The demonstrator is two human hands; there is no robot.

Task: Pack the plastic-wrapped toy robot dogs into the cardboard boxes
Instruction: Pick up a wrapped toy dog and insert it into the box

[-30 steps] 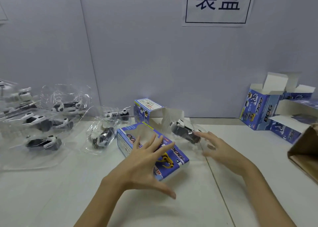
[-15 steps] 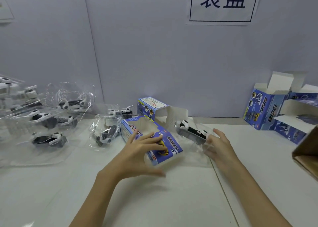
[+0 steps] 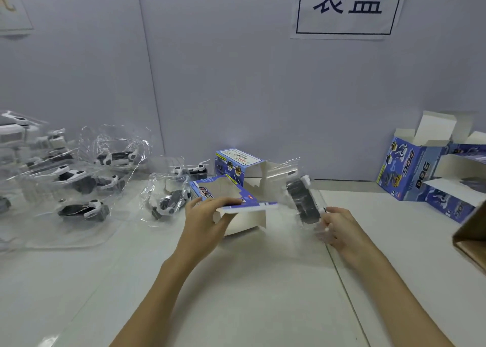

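Above the white counter (image 3: 236, 281), the left hand (image 3: 202, 220) grips a blue DOG box (image 3: 231, 202) with its open end facing the wrapped toy robot dog (image 3: 303, 202) pinched by the right hand (image 3: 339, 228), with another open-flapped box (image 3: 236, 162) behind it.

Wall sign (image 3: 347, 6): "装盒". Open blue box (image 3: 410, 173) at right: "DOG".

White tabletop (image 3: 249, 294) with a thin dark seam running toward the front. Behind, pale grey wall panels (image 3: 223, 83) bearing a white paper sign (image 3: 347, 7) with two large dark characters in a frame. Brown corrugated carton (image 3: 473, 236) at right edge, partly cropped. Corner of another sheet (image 3: 13, 7) upper left.
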